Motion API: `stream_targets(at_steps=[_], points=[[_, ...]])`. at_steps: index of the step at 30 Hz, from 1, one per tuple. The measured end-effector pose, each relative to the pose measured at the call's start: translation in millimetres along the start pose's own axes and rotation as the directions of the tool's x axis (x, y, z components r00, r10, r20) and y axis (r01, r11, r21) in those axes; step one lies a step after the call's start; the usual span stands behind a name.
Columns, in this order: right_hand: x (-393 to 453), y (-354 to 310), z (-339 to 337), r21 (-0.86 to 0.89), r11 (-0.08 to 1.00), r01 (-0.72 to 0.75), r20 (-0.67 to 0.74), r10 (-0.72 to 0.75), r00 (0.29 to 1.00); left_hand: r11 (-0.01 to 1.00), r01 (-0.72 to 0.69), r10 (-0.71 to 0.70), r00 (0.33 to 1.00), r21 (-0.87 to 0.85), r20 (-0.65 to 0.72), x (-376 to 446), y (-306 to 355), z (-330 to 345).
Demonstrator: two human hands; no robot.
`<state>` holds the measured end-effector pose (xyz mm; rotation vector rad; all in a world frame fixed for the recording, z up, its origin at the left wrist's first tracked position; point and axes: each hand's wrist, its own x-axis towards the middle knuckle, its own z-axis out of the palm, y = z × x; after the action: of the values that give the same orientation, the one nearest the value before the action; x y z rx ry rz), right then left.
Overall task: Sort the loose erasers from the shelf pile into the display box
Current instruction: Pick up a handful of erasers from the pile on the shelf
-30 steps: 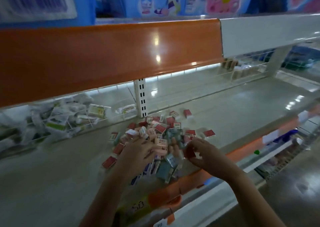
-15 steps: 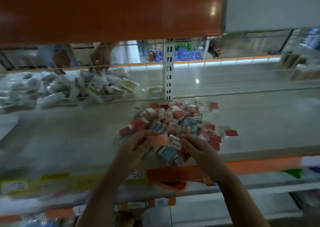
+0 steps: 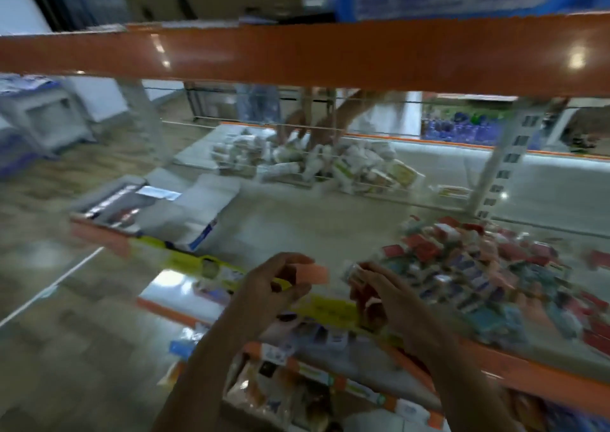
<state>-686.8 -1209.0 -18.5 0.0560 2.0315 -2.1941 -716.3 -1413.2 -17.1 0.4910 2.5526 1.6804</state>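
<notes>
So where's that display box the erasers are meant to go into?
In the head view the open display box sits on the shelf at far left, away from the eraser pile on the right; the left hand holds a pink eraser between them.

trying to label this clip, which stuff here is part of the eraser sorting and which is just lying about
Job: eraser pile; display box; pink eraser in left hand; erasers in right hand.

Lying about: white packets behind; price strip; goods on lower shelf.
</notes>
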Motion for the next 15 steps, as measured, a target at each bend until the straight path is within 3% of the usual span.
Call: stream_targets(at_steps=[7, 15], points=[[44.2, 13.9, 143.8, -0.339, 0.931, 0.138, 0.168, -0.084, 0.982, 0.993, -0.001, 0.009, 0.998, 0.122, -0.058, -38.8, -42.1, -141.1], [92.8, 11.6, 262.7, -0.487, 0.814, 0.316, 0.282, -0.195, 0.939, 0.973, 0.025, 0.003, 0.993, 0.232, -0.12, -56.7, -99.0, -261.6]])
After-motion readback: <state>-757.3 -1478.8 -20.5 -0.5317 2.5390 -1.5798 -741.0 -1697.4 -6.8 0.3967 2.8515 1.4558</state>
